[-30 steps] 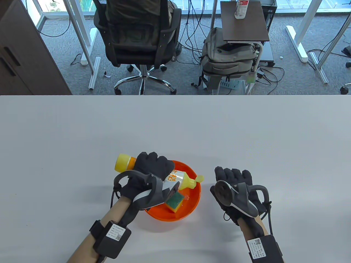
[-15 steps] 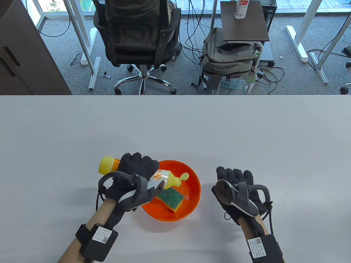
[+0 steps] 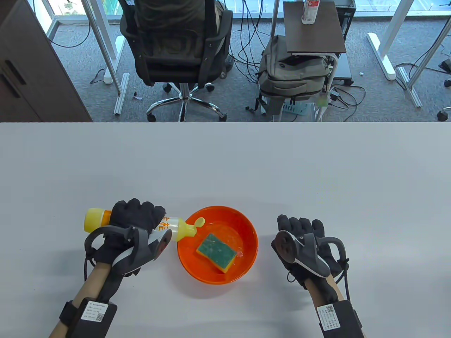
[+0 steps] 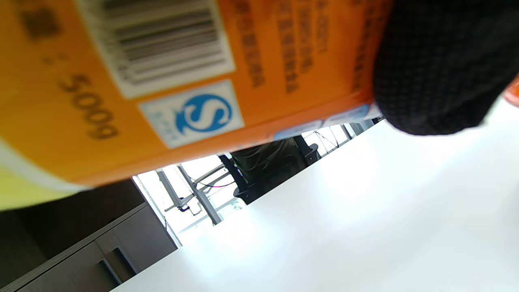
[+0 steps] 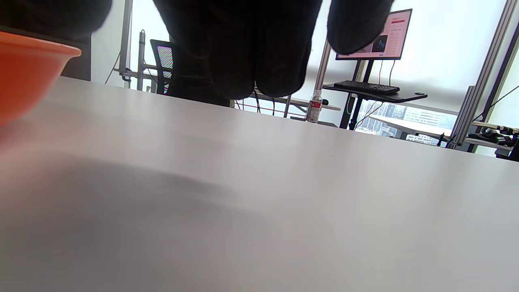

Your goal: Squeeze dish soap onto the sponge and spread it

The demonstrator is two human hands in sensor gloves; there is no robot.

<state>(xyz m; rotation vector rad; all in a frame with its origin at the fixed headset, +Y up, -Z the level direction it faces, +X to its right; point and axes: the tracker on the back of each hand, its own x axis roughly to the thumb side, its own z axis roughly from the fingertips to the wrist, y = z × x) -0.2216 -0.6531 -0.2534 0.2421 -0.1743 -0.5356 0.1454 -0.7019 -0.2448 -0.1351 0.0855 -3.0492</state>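
Note:
My left hand (image 3: 135,216) grips the yellow dish soap bottle (image 3: 176,228) around its middle and holds it on its side, left of the orange bowl (image 3: 246,229). The bottle's open flip cap (image 3: 199,221) points right over the bowl's left rim. A green-and-yellow sponge (image 3: 216,252) lies green side up in the bowl. In the left wrist view the bottle's orange label (image 4: 170,73) fills the top, with a gloved finger (image 4: 438,69) on it. My right hand (image 3: 299,232) rests on the table to the right of the bowl, holding nothing.
The grey table (image 3: 225,165) stretches far beyond the bowl. The bowl's rim (image 5: 36,44) shows at the left in the right wrist view. An office chair (image 3: 176,52), a backpack (image 3: 292,74) and a side table (image 3: 313,28) stand on the floor beyond the far edge.
My left hand has carried the bottle to the left, from over the bowl to beside it, uncovering the whole sponge. The right hand has stayed in place.

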